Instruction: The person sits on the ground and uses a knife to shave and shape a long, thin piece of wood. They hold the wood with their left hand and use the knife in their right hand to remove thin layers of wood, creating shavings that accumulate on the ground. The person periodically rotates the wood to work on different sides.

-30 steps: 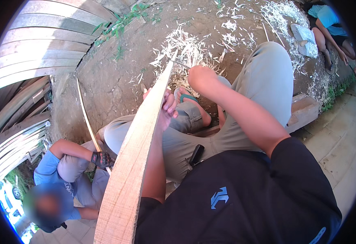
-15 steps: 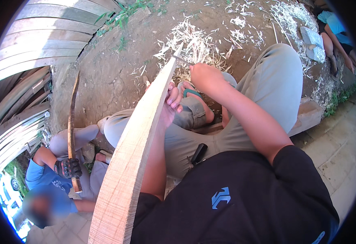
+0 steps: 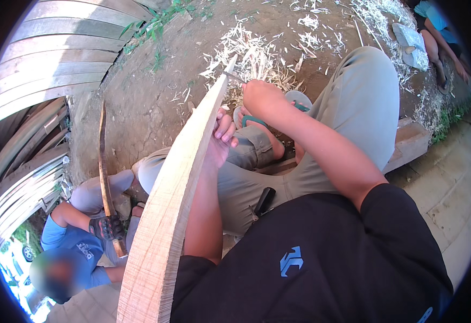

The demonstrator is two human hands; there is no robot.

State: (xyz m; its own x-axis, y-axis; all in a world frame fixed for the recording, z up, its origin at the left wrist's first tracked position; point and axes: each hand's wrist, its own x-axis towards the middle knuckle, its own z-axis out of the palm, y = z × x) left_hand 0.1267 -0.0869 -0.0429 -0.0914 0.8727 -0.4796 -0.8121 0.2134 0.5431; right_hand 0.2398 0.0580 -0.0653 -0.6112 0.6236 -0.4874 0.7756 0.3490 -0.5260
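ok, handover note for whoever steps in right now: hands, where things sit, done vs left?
Left hand: gripping the long pale curved wooden plank from its right side, about two-thirds up.
Right hand: closed on a thin blade tool at the plank's upper tip.
Plank stands tilted, leaning from the lap up over the dirt.
Done: pale wood shavings heaped on the ground past the tip.
Left: cannot tell how much carving remains.

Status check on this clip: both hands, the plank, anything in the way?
Left hand gripping the curved wooden plank at its edge. Right hand shut on a blade at the plank's far tip. Shavings beyond; co-worker's gloved hand holding a separate strip, well apart.
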